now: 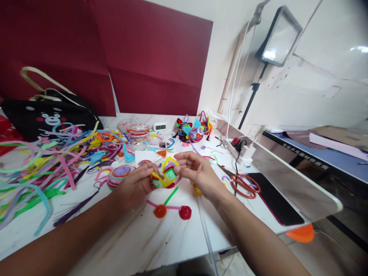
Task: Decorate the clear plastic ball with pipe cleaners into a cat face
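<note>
Both hands hold a small round craft ball wound from yellow, green and red pipe cleaners, lifted a little above the white table. My left hand grips its left side with curled fingers. My right hand pinches its right side. Under the ball lie red and orange coiled discs on pink and green stems.
A heap of loose coloured pipe cleaners covers the left. Red-handled scissors and a black phone lie to the right. Finished colourful pieces, small clear bowls, a power strip and a black bag stand further back.
</note>
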`<state>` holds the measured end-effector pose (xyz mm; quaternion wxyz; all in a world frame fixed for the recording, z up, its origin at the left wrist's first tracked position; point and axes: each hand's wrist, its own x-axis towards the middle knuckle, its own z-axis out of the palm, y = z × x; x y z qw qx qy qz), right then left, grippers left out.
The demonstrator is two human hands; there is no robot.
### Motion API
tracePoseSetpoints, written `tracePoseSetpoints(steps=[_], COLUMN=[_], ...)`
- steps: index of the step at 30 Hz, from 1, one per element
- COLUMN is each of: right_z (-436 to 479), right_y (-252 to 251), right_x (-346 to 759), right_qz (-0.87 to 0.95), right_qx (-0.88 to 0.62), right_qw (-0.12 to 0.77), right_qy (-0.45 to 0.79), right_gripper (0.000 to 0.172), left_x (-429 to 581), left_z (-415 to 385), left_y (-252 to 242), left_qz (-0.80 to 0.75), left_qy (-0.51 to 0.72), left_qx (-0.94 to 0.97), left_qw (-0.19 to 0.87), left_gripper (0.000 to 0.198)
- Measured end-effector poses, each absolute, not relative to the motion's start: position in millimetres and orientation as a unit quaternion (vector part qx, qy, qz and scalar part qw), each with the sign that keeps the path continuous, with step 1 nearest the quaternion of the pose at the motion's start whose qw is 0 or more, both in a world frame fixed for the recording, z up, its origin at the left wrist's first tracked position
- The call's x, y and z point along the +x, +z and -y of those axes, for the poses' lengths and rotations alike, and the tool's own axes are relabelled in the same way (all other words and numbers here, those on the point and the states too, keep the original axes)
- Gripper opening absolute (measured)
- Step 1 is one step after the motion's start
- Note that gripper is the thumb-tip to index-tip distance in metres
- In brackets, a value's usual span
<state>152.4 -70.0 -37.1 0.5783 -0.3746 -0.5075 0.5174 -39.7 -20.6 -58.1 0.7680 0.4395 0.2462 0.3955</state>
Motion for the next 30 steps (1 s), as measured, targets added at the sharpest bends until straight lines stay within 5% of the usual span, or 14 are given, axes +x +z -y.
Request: tracePoseSetpoints(steps=[22, 30], right_z=[66.8, 69.9], right_y=[-42.1, -39.9], right_x=[154.7, 154.2], right_qz=[0.446, 0.457], right_qx=[-0.322, -0.342], right_qw=[0.567, 0.567], right_qy=[0.613, 0.593], right_gripper=[0.038, 0.040], left_x=[-43.0, -43.1], left_z=[17.0, 20.9], left_y=[-64.1, -57.8], left_qz=[-0.220, -0.313], left_qy=[0.366, 0.416], left_qx=[0.474, 0.570], left_qw=[0.771, 0.635], left_gripper=[0.011, 0.031])
